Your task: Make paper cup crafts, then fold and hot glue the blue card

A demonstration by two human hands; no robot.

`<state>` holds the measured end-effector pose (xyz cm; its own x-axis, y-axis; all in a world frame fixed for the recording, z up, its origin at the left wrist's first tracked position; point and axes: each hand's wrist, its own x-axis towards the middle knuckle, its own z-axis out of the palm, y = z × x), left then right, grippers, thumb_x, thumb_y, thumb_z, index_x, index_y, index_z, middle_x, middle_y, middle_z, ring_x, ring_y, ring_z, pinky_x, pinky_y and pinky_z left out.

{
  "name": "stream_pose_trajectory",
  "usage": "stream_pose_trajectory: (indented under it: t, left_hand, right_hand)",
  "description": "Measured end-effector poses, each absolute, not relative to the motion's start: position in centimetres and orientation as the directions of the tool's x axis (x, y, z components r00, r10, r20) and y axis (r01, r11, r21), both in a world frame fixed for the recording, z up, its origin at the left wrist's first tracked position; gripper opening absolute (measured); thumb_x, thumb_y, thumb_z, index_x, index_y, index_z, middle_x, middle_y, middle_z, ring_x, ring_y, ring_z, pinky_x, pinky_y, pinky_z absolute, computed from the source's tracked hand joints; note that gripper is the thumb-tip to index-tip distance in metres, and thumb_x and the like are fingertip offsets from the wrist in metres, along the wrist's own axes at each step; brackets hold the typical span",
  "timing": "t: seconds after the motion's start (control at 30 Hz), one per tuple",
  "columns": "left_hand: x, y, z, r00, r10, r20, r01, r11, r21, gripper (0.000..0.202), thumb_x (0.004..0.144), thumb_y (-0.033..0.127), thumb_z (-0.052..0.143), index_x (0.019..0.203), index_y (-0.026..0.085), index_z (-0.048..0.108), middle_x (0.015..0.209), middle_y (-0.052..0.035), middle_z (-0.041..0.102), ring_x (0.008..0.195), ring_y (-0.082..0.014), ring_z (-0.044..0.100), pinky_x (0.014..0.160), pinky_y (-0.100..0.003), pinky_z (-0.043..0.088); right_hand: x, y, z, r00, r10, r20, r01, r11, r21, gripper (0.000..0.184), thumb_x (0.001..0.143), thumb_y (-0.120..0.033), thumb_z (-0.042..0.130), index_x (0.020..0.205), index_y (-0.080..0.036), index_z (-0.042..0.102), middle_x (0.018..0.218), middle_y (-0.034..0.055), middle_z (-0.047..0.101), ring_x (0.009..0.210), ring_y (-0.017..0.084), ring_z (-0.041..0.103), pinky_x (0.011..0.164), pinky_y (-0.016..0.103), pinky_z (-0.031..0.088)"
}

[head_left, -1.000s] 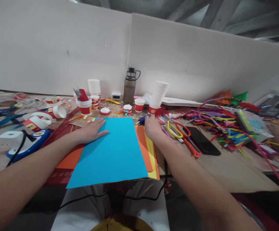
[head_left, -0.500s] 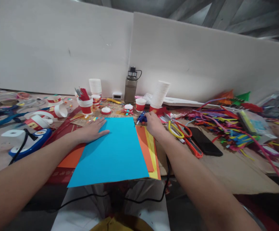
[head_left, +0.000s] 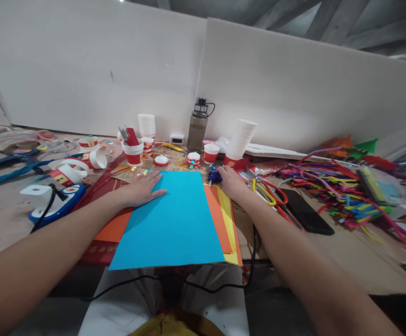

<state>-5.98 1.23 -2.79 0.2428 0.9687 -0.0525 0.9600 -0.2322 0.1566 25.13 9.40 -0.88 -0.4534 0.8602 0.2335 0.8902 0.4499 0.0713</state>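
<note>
blue paper (head_left: 175, 219), still looking uncut and unfolded, tops orange and yellow sheets (head_left: 219, 215) on the counter (head_left: 349, 261); the left hand (head_left: 144, 189) lies flat on it, grasping nothing; whether the right hand (head_left: 232, 183) grips the blue tool (head_left: 215, 173), i can't tell.

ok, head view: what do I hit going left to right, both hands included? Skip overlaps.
Blue-and-white device, left hand, small digital display, translucent water bottle, blue tool, right hand, black phone.

Lettering on red sheet (head_left: 99, 253), blurred, not readable
</note>
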Motion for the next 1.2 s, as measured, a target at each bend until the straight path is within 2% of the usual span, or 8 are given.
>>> stream_pose_trajectory:
  t: [0.1, 0.2, 0.3, 0.4, 0.5, 0.7, 0.97, 1.2]
  left_hand:
    - [-6.0, 1.3, -2.7, 0.243, 0.969, -0.048, 0.959, -0.232, 0.161, 0.083, 0.083, 0.067, 0.023, 0.146, 0.012, 0.022, 0.152, -0.0119, 0.018, 0.139, -0.0296, 0.015, 0.110, -0.048, 0.013]
    - [-6.2, 1.5, -2.6, 0.267, 0.963, -0.034, 0.952, -0.258, 0.163, 0.077, 0.087, 0.062, 0.023, 0.145, 0.011, 0.024, 0.151, -0.0124, 0.021, 0.139, -0.0280, 0.018, 0.110, -0.045, 0.016]
    - [-6.4, 1.8, -2.8, 0.286, 0.958, -0.009, 0.947, -0.282, 0.153, 0.074, 0.088, 0.058, 0.023, 0.144, 0.010, 0.027, 0.150, -0.0127, 0.023, 0.138, -0.0268, 0.020, 0.110, -0.041, 0.017]
    - [-6.4, 2.0, -3.1, 0.260, 0.966, 0.016, 0.956, -0.260, 0.135, 0.072, 0.089, 0.056, 0.024, 0.143, 0.010, 0.028, 0.150, -0.0122, 0.023, 0.138, -0.0267, 0.019, 0.111, -0.042, 0.016]
    - [-6.5, 2.2, -3.3, 0.245, 0.969, 0.029, 0.961, -0.247, 0.128, 0.070, 0.089, 0.056, 0.025, 0.143, 0.011, 0.029, 0.150, -0.0113, 0.024, 0.139, -0.0269, 0.018, 0.111, -0.043, 0.015]
    - [-7.1, 2.6, -3.1, 0.282, 0.958, 0.058, 0.945, -0.287, 0.157, 0.069, 0.089, 0.055, 0.026, 0.141, 0.011, 0.033, 0.148, -0.0119, 0.029, 0.137, -0.0265, 0.023, 0.111, -0.040, 0.016]
    - [-7.6, 3.0, -2.9, 0.293, 0.952, 0.092, 0.938, -0.305, 0.165, 0.063, 0.090, 0.050, 0.029, 0.138, 0.010, 0.039, 0.145, -0.0132, 0.036, 0.134, -0.0245, 0.031, 0.111, -0.036, 0.020]
    - [-7.4, 2.7, -2.7, 0.290, 0.955, 0.071, 0.939, -0.298, 0.171, 0.064, 0.089, 0.052, 0.029, 0.138, 0.013, 0.038, 0.145, -0.0109, 0.035, 0.135, -0.0238, 0.029, 0.110, -0.037, 0.020]
  right_hand:
    - [25.0, 9.0, -0.5, -0.439, 0.868, 0.233, 0.898, 0.427, 0.102, 0.033, 0.077, -0.011, 0.051, 0.110, -0.014, 0.051, 0.105, 0.0142, 0.052, 0.098, 0.026, 0.049, 0.080, 0.034, 0.040]
    - [24.4, 8.2, 0.5, -0.435, 0.846, 0.307, 0.899, 0.427, 0.097, 0.025, 0.080, -0.015, 0.051, 0.105, -0.013, 0.057, 0.106, 0.0161, 0.053, 0.101, 0.030, 0.047, 0.083, 0.039, 0.040]
    - [22.9, 6.9, 1.7, -0.536, 0.747, 0.393, 0.802, 0.596, -0.040, 0.021, 0.087, -0.020, 0.045, 0.102, -0.015, 0.059, 0.109, 0.0137, 0.054, 0.104, 0.026, 0.048, 0.088, 0.038, 0.040]
    - [20.8, 5.1, 2.3, -0.688, 0.608, 0.396, 0.591, 0.786, -0.180, 0.026, 0.088, -0.030, 0.050, 0.108, -0.017, 0.057, 0.116, 0.0111, 0.055, 0.111, 0.022, 0.048, 0.095, 0.037, 0.038]
    - [19.2, 3.2, 2.2, -0.795, 0.515, 0.322, 0.451, 0.855, -0.254, 0.035, 0.088, -0.039, 0.050, 0.115, -0.017, 0.056, 0.124, 0.0117, 0.053, 0.121, 0.023, 0.043, 0.102, 0.039, 0.033]
    - [18.4, 0.0, 2.2, -0.883, 0.468, 0.043, 0.411, 0.813, -0.412, 0.064, 0.083, -0.059, 0.046, 0.133, -0.019, 0.043, 0.143, 0.0129, 0.037, 0.131, 0.026, 0.032, 0.105, 0.044, 0.030]
    - [18.0, -3.8, 2.5, -0.913, 0.407, -0.026, 0.386, 0.842, -0.376, 0.089, 0.066, -0.076, 0.050, 0.138, -0.026, 0.036, 0.145, 0.0118, 0.032, 0.131, 0.036, 0.028, 0.104, 0.055, 0.025]
    - [17.8, -5.4, 2.1, -0.933, 0.361, -0.017, 0.345, 0.877, -0.335, 0.077, 0.072, -0.062, 0.058, 0.137, -0.024, 0.039, 0.142, 0.0134, 0.037, 0.131, 0.036, 0.028, 0.102, 0.056, 0.027]
